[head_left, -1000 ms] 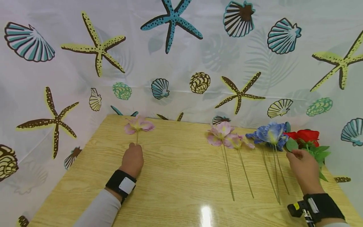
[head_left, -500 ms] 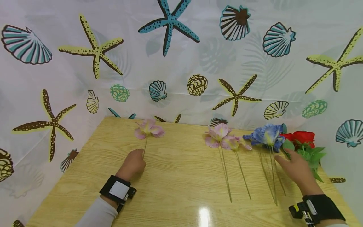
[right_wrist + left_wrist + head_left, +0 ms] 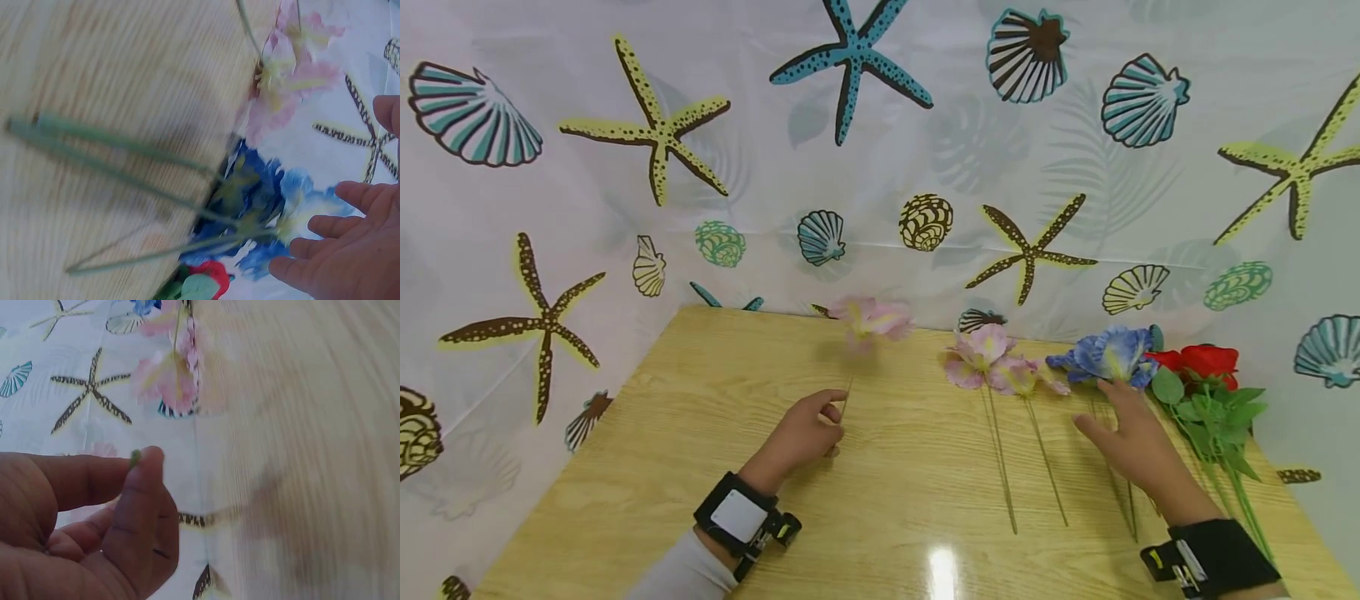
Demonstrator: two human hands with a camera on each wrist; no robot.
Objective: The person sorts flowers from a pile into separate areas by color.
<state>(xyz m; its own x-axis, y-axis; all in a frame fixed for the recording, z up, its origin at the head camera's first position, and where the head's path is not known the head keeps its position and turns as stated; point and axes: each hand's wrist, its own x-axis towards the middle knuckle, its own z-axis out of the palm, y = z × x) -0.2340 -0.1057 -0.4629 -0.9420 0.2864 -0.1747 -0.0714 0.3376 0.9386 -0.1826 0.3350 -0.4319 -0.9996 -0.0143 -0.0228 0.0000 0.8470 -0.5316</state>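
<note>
My left hand (image 3: 801, 433) pinches the thin stem of a pink artificial flower (image 3: 871, 321), whose blurred bloom is raised off the back of the table. In the left wrist view a bit of green stem (image 3: 135, 457) shows between thumb and finger. My right hand (image 3: 1138, 442) is spread with straight fingers at the blue flowers (image 3: 1108, 354), over their stems. From the right wrist view, its fingertips overlap the blue petals (image 3: 294, 200); whether they touch cannot be told.
Two pink flowers (image 3: 981, 358) lie left of the blue ones, stems toward me. Red roses (image 3: 1210, 362) with green leaves (image 3: 1217, 417) lie at the table's right edge. A shell-patterned cloth (image 3: 865, 192) hangs behind the wooden table (image 3: 910, 467).
My left hand has carried the pink flower to the right, its bloom lifting. My right hand has moved left from the rose leaves to the blue flowers, its fingers spreading.
</note>
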